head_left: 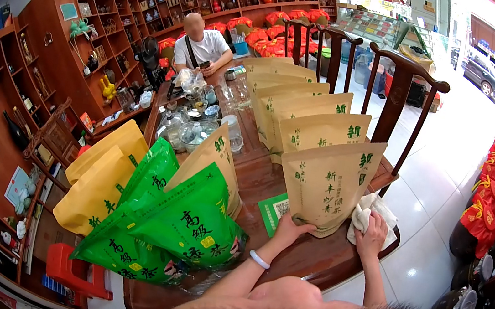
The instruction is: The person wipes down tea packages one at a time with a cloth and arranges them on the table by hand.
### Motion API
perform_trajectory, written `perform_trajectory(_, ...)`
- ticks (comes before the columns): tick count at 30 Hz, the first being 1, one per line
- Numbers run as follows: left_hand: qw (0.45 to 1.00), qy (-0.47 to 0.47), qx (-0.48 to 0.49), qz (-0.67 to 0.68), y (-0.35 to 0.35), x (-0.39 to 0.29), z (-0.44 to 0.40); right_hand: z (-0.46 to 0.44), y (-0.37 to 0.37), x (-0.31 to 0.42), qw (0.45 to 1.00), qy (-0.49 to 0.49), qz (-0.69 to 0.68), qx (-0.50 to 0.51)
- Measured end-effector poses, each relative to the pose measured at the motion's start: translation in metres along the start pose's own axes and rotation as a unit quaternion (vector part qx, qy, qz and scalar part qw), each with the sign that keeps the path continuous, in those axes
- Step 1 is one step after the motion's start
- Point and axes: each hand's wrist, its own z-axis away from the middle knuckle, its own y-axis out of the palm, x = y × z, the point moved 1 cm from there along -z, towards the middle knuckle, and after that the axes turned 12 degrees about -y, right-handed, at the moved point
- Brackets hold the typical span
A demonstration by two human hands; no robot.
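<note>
In the head view a brown paper tea bag (327, 181) with green and dark lettering stands upright near the table's right end. My left hand (293, 232), with a pale bangle on the wrist, grips its lower left corner. Bunched in my right hand (373, 237) is a white cloth (372, 211), beside the bag's lower right edge. A green card with a QR code (281, 208) lies left of the bag. More brown bags (320, 130) stand in a row behind it. Shiny green tea bags (190, 225) and yellow-brown bags (106, 176) crowd the left side.
Glass jars and teaware (197, 131) sit mid-table on the dark wooden table (263, 245). Wooden chairs (398, 93) line the right side. A person (202, 47) sits at the far end with a phone. A red stool (76, 273) stands at lower left.
</note>
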Motion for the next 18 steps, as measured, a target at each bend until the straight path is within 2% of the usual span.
perform_trajectory(9, 0.998, 0.053, -0.025, -0.028, 0.0016, -0.0004, 0.0000, -0.0003, -0.0022, 0.0016, 1.000, -0.003, 0.001, -0.001)
perform_trajectory(18, 0.999, 0.036, -0.021, -0.032, 0.0007, -0.0001, -0.0004, -0.0001, 0.0006, 0.0003, 1.000, -0.002, 0.002, -0.004)
